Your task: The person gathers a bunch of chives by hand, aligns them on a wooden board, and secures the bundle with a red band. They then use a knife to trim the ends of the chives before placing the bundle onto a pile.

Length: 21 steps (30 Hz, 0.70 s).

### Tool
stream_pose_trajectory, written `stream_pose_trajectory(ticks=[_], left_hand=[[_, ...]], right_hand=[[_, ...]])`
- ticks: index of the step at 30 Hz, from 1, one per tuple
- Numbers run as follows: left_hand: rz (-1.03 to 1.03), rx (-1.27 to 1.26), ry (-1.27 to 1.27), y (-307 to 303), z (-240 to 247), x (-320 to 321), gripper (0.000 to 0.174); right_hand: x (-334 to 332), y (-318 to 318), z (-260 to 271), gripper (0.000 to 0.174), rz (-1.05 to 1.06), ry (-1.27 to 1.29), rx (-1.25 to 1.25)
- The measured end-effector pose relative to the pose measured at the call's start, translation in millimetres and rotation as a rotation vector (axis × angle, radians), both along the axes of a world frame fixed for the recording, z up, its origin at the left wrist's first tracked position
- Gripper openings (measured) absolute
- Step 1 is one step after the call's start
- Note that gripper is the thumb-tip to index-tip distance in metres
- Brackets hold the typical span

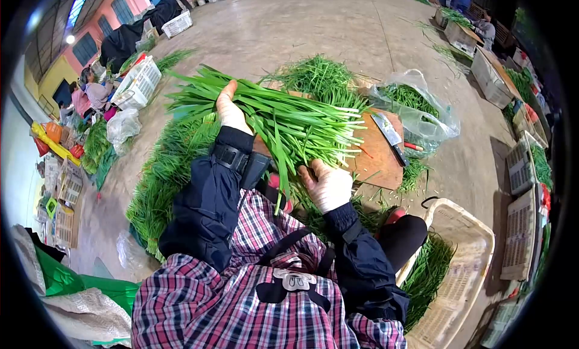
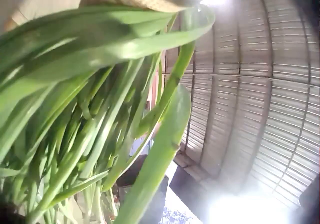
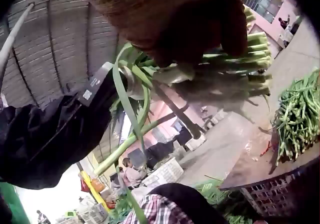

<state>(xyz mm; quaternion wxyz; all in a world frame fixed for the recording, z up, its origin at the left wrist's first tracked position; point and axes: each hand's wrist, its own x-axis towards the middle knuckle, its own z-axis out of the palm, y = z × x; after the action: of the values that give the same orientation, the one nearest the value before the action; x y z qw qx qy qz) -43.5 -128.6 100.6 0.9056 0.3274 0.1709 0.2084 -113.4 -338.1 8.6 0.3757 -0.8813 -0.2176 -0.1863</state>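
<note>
A large bunch of garlic chives [image 1: 295, 120] lies across both hands in front of the plaid apron. My left hand [image 1: 232, 111] grips its leafy part, thumb over the top and the other fingers hidden underneath. Close to the pale cut ends, my right hand [image 1: 329, 185] holds the lower side of the bunch, thumb and forefinger at the stems. In the left wrist view, broad green leaves [image 2: 75, 49] fill the near space. The right wrist view shows the right hand [image 3: 175, 24] in shadow around the stems [image 3: 257, 59], with a few loose leaves hanging down.
A knife [image 1: 389, 135] rests on the wooden board [image 1: 377, 162], right of the bunch. Behind are more chives [image 1: 316, 78] and a clear plastic bag [image 1: 431, 129]. Loose chives [image 1: 172, 180] are heaped at left. A plastic basket [image 1: 464, 252] holding greens stands near the right knee.
</note>
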Motion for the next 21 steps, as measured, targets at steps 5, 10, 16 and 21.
stream_pose_trajectory(ticks=[5, 10, 16, 21], left_hand=[[-0.011, -0.019, 0.032, 10.4, -2.3, 5.1, 0.029], [0.061, 0.076, 0.091, 29.2, -0.2, 5.0, 0.036], [0.006, -0.025, 0.123, 47.4, -27.4, 17.7, 0.036], [0.019, -0.014, 0.073, 46.0, -19.8, 19.0, 0.038]], right_hand=[[-10.7, -17.0, 4.7, 0.02, 0.122, 0.19, 0.07], [-16.2, -48.5, -12.0, 0.025, 0.175, 0.445, 0.044], [-8.3, -55.6, -19.3, 0.024, 0.078, 0.376, -0.099], [-13.5, -88.9, -33.7, 0.019, 0.021, 0.34, -0.042]])
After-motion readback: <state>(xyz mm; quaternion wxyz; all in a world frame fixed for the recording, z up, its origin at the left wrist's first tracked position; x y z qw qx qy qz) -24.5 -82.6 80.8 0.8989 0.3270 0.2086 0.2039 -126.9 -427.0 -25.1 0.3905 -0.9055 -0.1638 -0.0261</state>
